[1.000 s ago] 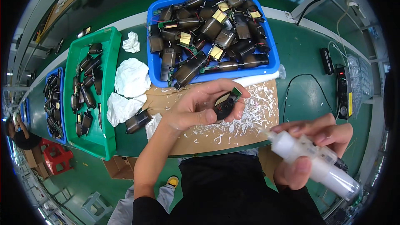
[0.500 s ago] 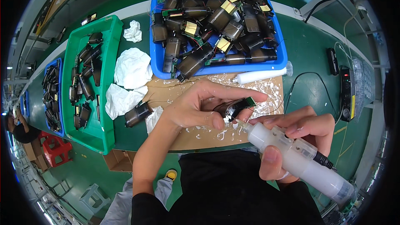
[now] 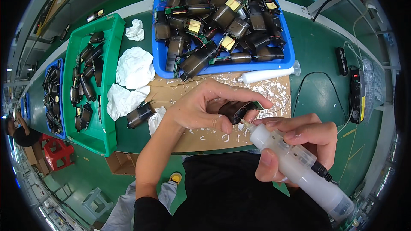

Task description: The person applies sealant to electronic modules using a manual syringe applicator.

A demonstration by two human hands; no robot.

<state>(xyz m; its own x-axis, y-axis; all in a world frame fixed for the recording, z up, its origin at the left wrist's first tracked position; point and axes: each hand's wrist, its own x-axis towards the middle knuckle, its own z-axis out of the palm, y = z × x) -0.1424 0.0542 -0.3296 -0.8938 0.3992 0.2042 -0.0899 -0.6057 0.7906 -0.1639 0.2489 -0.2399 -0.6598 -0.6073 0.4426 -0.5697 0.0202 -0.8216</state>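
Observation:
My left hand (image 3: 188, 110) is closed round a dark, see-through plastic housing (image 3: 233, 110) with a green circuit board at one end. From the right, my right hand (image 3: 314, 134) grips a clear glue syringe (image 3: 310, 184) filled with white paste, a black cable running from its side holder. The syringe's narrow tip is at the housing's near end; whether it touches cannot be made out. Under both hands lies a brown cardboard sheet (image 3: 192, 142) streaked with white paste. Another dark housing (image 3: 139, 114) rests left of my left wrist.
Beyond my hands a blue tray (image 3: 158, 62) is heaped with similar housings. To the left stand a green tray (image 3: 111, 122) holding several more and crumpled white tissues (image 3: 135, 68). A white-filled tube (image 3: 265, 75) lies before the blue tray. A black power strip (image 3: 355, 96) sits far right.
My right hand and the syringe have shifted a little to the left. The housing in my left hand has turned slightly, and its near end looks darker now.

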